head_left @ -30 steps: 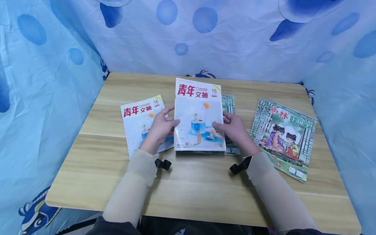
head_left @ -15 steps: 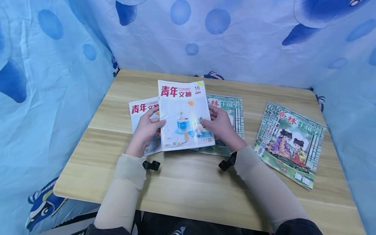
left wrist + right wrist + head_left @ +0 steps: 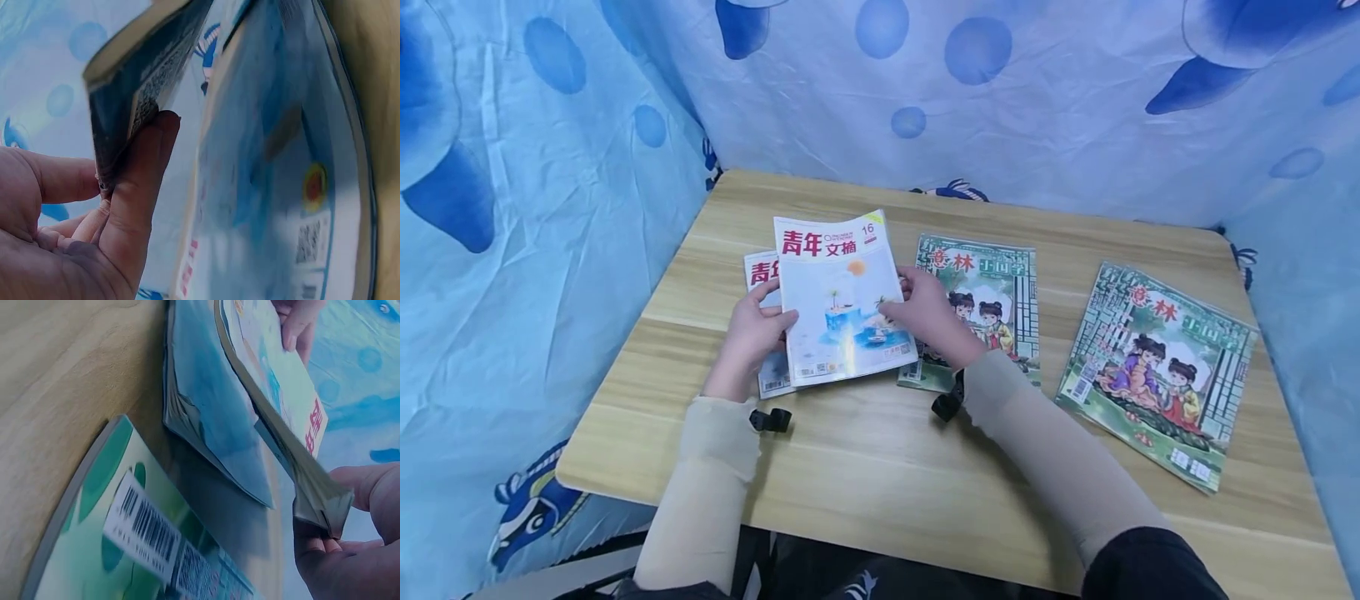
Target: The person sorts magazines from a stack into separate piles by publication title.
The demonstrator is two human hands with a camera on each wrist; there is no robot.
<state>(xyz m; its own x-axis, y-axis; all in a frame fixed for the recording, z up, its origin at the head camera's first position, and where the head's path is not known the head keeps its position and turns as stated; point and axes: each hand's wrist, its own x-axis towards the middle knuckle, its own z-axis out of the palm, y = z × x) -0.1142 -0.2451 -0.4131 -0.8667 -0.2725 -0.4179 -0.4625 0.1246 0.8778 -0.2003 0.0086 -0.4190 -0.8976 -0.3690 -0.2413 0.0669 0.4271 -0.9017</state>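
Note:
A white and blue magazine with red title characters is held up between both hands. My left hand pinches its left edge, thumb on the cover and fingers behind, as the left wrist view also shows. At the right edge my right hand grips it the same way. Beneath it a matching magazine lies on the table, mostly covered; the right wrist view shows a gap between the two. Just right of the held magazine, under my right wrist, lies a green magazine with two cartoon children.
Farther right, several green magazines lie in a slightly fanned, tilted stack. The wooden table has a blue patterned sheet behind it and at both sides.
Both hands have carried the white and blue magazine leftward, from over the green magazine to over the matching one. The green magazine's cover is now mostly uncovered. The head view has shifted slightly.

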